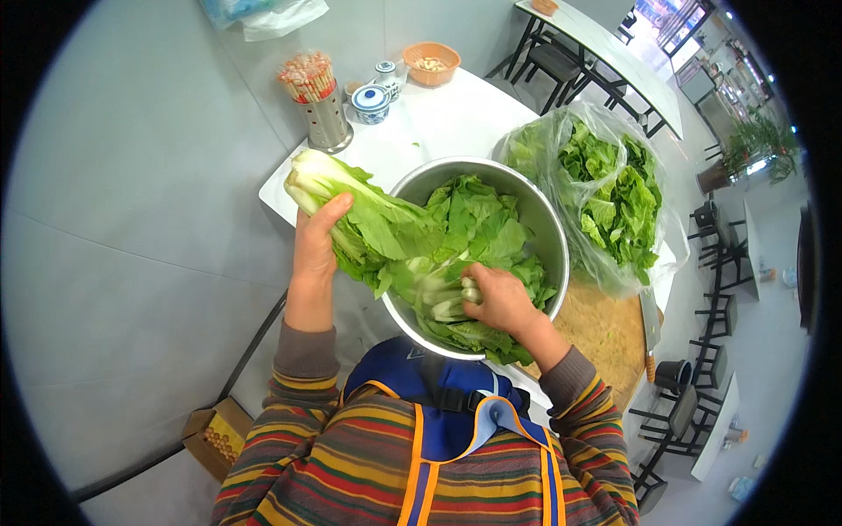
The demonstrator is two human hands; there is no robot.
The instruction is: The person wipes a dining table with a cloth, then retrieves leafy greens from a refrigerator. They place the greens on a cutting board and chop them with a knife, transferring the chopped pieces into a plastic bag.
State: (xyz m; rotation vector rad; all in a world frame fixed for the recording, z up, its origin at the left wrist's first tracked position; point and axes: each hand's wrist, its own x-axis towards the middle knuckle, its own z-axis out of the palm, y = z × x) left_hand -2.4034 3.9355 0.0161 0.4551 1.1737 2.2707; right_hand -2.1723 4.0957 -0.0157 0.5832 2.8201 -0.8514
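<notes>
My left hand [320, 238] grips a head of leafy greens [358, 204], its pale stem base up at the left and its leaves hanging over the rim of a metal pot [560, 243]. Inside the pot, my right hand [505, 297] holds a bunch of pale leaf stalks [447, 299], partly blurred. Loose green leaves [483, 223] fill much of the pot around that hand. Right of the pot stands a clear plastic bag [546, 158] stuffed with more leafy greens [618, 204].
A wooden cutting board [602, 329] lies right of the pot, with a cleaver [650, 322] at its edge. On the white table [473, 108] stand a chopstick holder [327, 121], a lidded blue-and-white jar [371, 104] and an orange basket [431, 64]. A box of eggs [220, 440] sits low at left.
</notes>
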